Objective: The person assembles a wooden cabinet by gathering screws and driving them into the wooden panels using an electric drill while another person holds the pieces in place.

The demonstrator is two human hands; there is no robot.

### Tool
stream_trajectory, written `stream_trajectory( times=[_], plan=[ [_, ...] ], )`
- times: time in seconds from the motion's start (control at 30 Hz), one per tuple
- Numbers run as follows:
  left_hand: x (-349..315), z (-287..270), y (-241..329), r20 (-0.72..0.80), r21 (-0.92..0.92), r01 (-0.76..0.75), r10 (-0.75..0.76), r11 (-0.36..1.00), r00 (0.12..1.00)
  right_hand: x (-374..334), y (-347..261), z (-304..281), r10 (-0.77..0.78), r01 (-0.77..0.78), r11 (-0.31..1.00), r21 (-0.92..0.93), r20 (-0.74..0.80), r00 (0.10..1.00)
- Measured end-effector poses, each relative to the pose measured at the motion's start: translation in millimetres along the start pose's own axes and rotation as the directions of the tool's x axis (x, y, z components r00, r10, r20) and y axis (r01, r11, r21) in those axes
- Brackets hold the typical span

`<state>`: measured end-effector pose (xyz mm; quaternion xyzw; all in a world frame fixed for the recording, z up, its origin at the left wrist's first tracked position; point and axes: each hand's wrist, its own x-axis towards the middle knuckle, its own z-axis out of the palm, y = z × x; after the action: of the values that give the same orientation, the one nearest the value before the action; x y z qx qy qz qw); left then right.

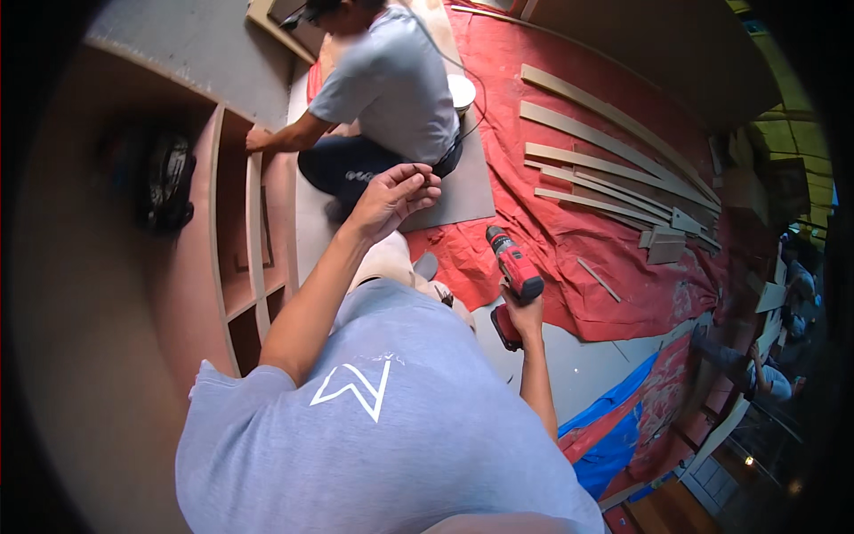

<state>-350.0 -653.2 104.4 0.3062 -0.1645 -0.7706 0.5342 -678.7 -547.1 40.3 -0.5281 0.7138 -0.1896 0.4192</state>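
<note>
My right hand (526, 313) is wrapped round the grip of a red and black cordless drill (516, 265). The drill's chuck points away from me, above the red sheet. In front of my chest my left hand (391, 203) is raised, thumb and fingers pinched together. Something small and dark shows at those fingertips, too small to name. To the left stands a wooden cabinet frame (216, 191) with open compartments. A co-worker (382, 89) crouches just beyond my left hand, one hand on the frame's edge.
Several long wooden strips (614, 133) lie on a red sheet (498, 133) at the right, with short wood offcuts (665, 245) beside them. A white bucket (462, 91) stands behind the co-worker. A blue sheet (609, 454) lies at lower right. Other people are at the far right.
</note>
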Motion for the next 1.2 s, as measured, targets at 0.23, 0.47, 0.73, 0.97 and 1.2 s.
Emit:
stream_trajectory(
  times=[0.23, 0.47, 0.73, 0.97, 1.2],
  plan=[
    [134, 29, 1, -0.016, 0.091, -0.011, 0.012, 0.996, 1.0, 112, -45, -73, -0.116, 0.126, 0.984, 0.127, -0.082, 0.99],
    [308, 6, -35, -0.149, -0.028, 0.177, -0.179, 0.984, 0.972, 272, -102, -143, -0.256, 0.256, 0.967, -0.003, -0.053, 0.965],
    [424, 33, 26, -0.333, -0.558, -0.125, -0.083, 0.821, 0.939, 440, -276, -176, -0.465, 0.504, 0.862, -0.054, 0.312, 0.828],
    [480, 24, 142, -0.598, -0.589, -0.639, 0.265, 0.494, 0.756, 595, -448, -102, -0.523, 0.66, 0.739, 0.133, 0.731, 0.438],
    [526, -24, 168, -0.878, -0.22, -0.938, 0.364, 0.267, 0.31, 752, -496, 7, -0.382, 0.73, 0.572, 0.373, 0.909, -0.165]
  ],
)
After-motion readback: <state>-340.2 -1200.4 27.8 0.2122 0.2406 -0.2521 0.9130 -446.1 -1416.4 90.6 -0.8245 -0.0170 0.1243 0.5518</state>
